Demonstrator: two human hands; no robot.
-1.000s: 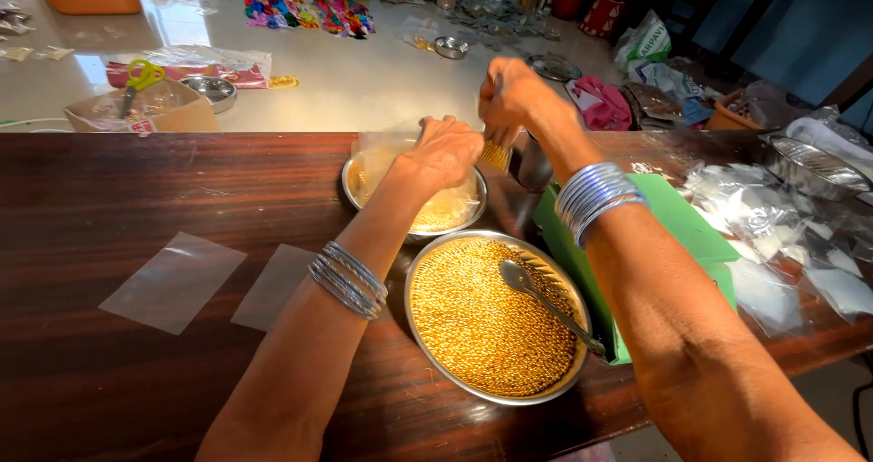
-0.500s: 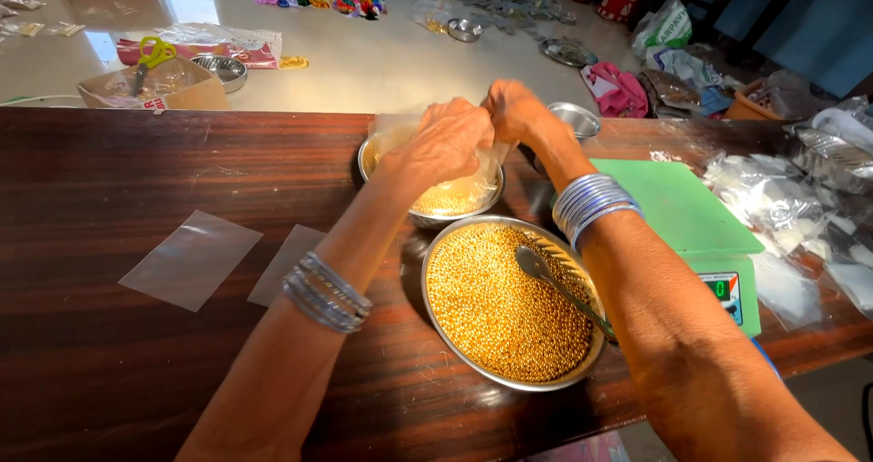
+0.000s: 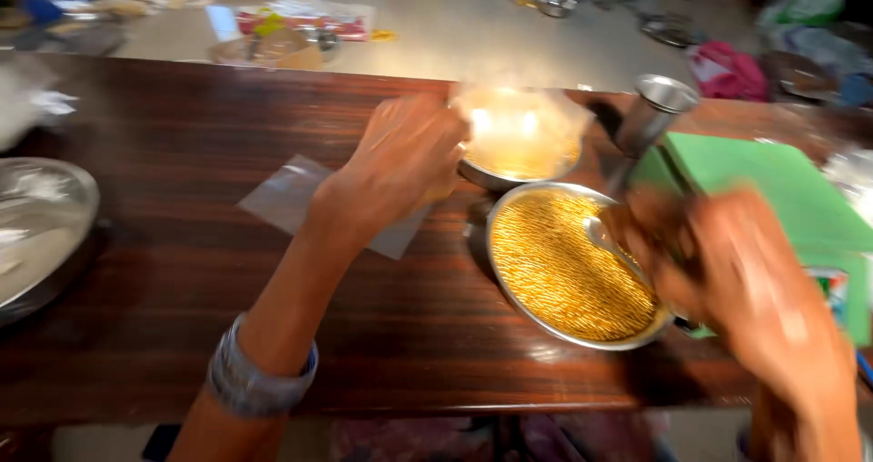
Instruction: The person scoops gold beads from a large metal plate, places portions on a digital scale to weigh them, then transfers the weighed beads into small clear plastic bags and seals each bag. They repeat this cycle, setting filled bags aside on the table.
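On the dark wooden table [image 3: 182, 271], steel plates [image 3: 568, 266].

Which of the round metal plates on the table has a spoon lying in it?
The plate of yellow grains nearest the right hand; a spoon lies in it. The smaller dish behind and the plate at far left show none.

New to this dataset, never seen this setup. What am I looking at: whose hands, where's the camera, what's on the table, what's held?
No machine here: a person works with two bare hands, filmed by one camera on their head, looking down. The left hand holds the edge of a clear plastic bag over a small steel bowl. The right hand is motion-blurred above a large steel plate of yellow grains with a spoon in it; whether it holds anything is unclear. On the dark wooden table also lie flat clear bags, a steel cup and a green board.
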